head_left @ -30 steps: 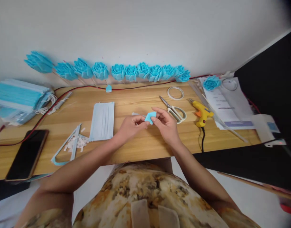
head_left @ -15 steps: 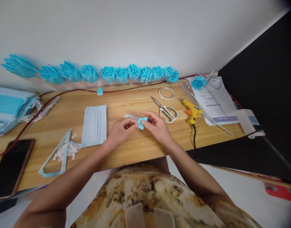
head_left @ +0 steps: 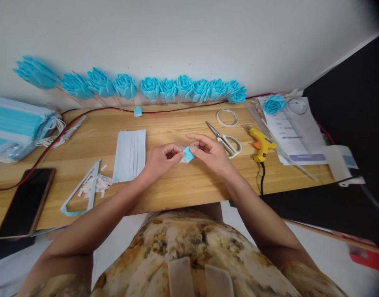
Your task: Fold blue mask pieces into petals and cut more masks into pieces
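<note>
My left hand (head_left: 161,159) and my right hand (head_left: 211,154) meet above the middle of the wooden desk (head_left: 177,185). Both pinch a small folded blue piece of mask fabric (head_left: 187,154) between thumbs and fingers. A flat white face mask (head_left: 130,155) lies just left of my left hand. Scissors (head_left: 225,140) lie just right of my right hand, with a yellow glue gun (head_left: 262,143) beyond them.
A row of blue fabric roses (head_left: 164,88) leans on the wall at the back. A stack of blue masks (head_left: 17,126) sits far left, a phone (head_left: 25,202) at the front left, cut scraps (head_left: 90,185) beside it. A tape ring (head_left: 227,117) and papers (head_left: 290,132) lie at the right.
My fingers have kept working the blue piece, turning and folding it smaller between both hands. The view has shifted slightly; nothing else on the desk has moved.
</note>
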Tool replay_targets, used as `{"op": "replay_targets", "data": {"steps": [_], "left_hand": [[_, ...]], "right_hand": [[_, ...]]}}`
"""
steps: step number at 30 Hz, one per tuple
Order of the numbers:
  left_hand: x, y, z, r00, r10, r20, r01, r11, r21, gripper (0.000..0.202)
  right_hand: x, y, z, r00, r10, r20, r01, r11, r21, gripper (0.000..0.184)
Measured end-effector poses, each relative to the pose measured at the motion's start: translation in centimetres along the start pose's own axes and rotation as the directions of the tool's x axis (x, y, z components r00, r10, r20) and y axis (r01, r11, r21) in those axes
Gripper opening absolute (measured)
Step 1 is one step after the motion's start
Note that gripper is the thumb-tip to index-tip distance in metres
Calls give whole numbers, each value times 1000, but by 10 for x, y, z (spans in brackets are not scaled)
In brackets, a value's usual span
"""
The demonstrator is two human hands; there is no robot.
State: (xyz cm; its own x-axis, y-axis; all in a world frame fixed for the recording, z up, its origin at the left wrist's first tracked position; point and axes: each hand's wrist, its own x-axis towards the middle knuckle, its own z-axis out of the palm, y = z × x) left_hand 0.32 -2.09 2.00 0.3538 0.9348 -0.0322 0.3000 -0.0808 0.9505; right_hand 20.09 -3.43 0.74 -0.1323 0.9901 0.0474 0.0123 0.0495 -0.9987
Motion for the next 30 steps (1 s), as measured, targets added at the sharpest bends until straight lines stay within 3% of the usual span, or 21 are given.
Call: {"op": "replay_targets", "data": {"steps": [5,11,16,22,26,30], "left_hand": [[3,-5,-2,991,52,-120,-58,997,-45,23],[6,-11,-1,999,-33,-16,31,995,-99,25],[4,-12,-1,993,-44,-111,23,982,-188,21],[2,-13,-5,990,-136,-50,109,926,-361,24],[4,-16,-5,983,-151,-103,99,913,-395,23],[5,-17,-5,977,-156,-147,76,894,-442,21]], "right_hand": [[9,7,2,999,-10,-47,10,1000,-4,37],[13,2,6,1000,3,7,-3,997,-82,38],[15,-1,1,1000,-18,1,18,993,-113,31],[15,2,-1,999,35,26,-34,999,-39,35],[15,-4,5,993,48,112,-48,999,0,38],[31,-5,10,990,36,135,-24,996,-89,43]]}}
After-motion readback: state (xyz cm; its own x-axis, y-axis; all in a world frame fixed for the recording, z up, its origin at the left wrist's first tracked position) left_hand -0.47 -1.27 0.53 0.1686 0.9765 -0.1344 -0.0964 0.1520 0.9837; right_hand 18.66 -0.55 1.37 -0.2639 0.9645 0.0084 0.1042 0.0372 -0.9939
